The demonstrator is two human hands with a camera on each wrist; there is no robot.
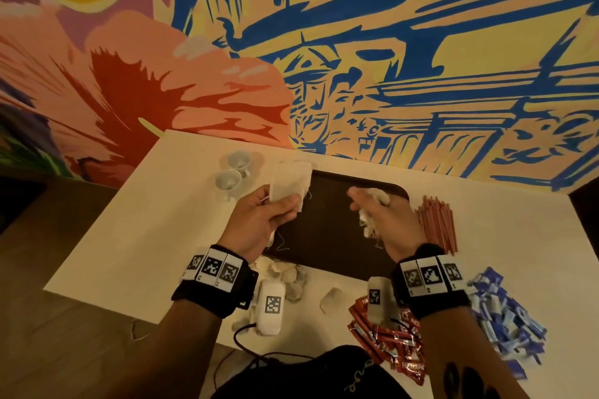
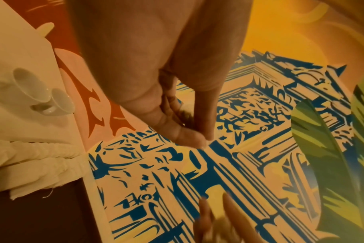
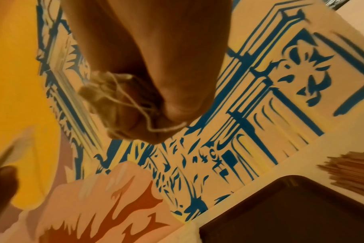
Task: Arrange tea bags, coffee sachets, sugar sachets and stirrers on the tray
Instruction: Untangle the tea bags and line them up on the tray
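Note:
Over the dark tray [image 1: 327, 236] my left hand [image 1: 281, 204] pinches a pale tea bag [image 1: 287, 185] between thumb and fingers, its string hanging down. More tea bags [image 2: 31, 161] lie in a row on the tray's far left corner. My right hand [image 1: 368, 204] grips a crumpled bunch of tea bags [image 1: 368, 222] above the tray's right half; their strings [image 3: 135, 105] trail across the fingers in the right wrist view. Red stirrers [image 1: 437, 223] lie right of the tray. Red coffee sachets [image 1: 389, 343] and blue sugar sachets [image 1: 505, 317] are heaped at the near right.
Two white cups [image 1: 233, 172] stand left of the tray's far corner. Loose tea bags [image 1: 282, 272] lie by the table's near edge, one [image 1: 330, 300] apart from them. A painted wall rises right behind the pale table [image 1: 129, 220].

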